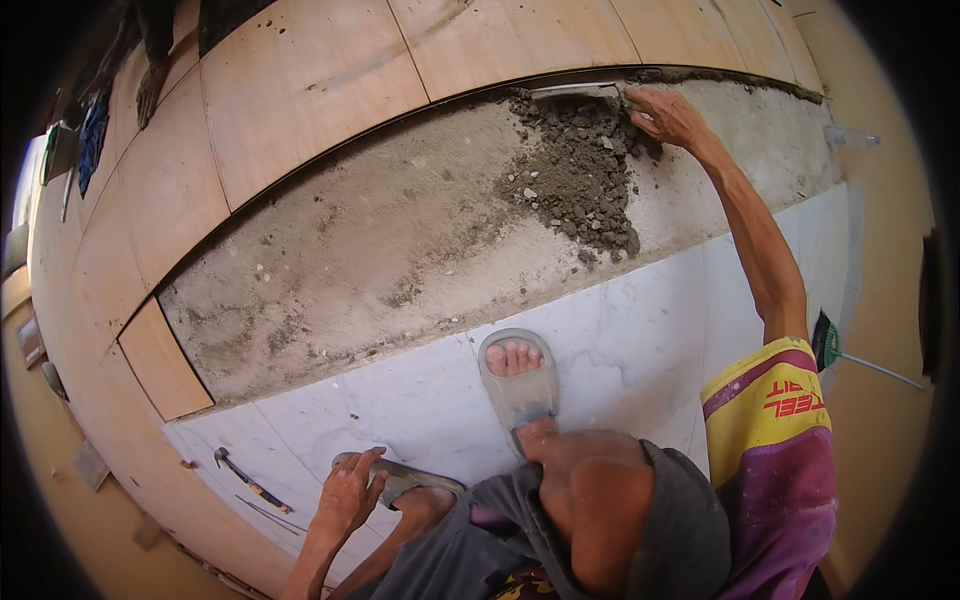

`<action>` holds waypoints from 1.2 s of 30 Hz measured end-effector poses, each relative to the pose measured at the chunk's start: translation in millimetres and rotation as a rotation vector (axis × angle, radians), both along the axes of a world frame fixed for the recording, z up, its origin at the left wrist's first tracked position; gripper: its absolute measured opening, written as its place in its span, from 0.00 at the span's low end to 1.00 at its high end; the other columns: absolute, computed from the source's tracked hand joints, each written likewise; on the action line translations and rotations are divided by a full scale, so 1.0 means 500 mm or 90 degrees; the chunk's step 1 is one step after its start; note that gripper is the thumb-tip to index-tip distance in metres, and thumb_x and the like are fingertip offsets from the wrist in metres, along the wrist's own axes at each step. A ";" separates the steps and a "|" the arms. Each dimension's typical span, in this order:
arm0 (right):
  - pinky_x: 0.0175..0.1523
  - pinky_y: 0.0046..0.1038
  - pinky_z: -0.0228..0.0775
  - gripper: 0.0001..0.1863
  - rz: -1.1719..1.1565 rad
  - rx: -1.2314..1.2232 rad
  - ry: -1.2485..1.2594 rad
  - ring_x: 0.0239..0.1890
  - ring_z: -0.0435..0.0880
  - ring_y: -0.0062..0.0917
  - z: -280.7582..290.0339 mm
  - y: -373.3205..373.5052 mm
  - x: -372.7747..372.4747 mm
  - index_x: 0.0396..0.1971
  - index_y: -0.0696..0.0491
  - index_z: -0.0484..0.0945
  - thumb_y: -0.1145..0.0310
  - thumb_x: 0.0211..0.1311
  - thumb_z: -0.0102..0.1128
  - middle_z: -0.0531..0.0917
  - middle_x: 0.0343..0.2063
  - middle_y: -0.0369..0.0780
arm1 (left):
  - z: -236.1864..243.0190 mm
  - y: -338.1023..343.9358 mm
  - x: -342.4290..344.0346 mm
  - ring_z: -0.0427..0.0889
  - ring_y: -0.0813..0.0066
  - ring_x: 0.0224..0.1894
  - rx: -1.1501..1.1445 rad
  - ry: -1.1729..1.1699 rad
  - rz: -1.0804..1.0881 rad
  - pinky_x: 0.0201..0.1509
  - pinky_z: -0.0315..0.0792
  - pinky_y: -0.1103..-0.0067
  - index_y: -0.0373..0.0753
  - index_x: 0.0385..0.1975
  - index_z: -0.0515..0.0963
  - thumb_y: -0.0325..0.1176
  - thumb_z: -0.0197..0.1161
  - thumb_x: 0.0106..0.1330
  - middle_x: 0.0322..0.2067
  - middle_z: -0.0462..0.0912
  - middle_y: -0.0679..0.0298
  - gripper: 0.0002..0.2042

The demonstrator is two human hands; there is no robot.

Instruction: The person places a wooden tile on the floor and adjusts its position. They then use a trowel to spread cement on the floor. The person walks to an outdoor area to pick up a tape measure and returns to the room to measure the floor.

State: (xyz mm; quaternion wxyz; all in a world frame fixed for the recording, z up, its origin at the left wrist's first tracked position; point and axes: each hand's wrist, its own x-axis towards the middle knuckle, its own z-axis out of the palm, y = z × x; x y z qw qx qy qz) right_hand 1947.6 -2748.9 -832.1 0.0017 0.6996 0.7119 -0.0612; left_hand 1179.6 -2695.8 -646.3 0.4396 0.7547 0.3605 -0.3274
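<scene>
My right hand (665, 115) reaches to the far side of a bare strip of floor. Its fingers are closed at the end of a flat, pale trowel (575, 92), whose handle is mostly hidden by the hand. The blade lies against the far edge of a heap of crumbly grey mortar (585, 165) with small stones in it. Close to my body, my left hand (350, 490) holds nothing, its fingers apart above my left sandal (415, 478). My right sandal (518, 375) is planted on white marbled tiles (620, 330).
Beige tiles (310, 80) border the rough bare floor (340, 250) on the far side. A hammer (250, 480) lies at lower left. At right are a clear plastic bottle (852, 137) and a green brush with a long handle (826, 342). Another person's hand (150, 95) shows at upper left.
</scene>
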 end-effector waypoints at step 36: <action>0.41 0.43 0.81 0.15 0.091 -0.065 -0.011 0.36 0.86 0.42 -0.008 0.136 -0.251 0.52 0.48 0.73 0.59 0.73 0.62 0.83 0.37 0.42 | -0.009 0.010 -0.039 0.82 0.49 0.57 0.014 -0.006 -0.029 0.62 0.75 0.59 0.39 0.63 0.75 0.35 0.63 0.75 0.50 0.87 0.52 0.19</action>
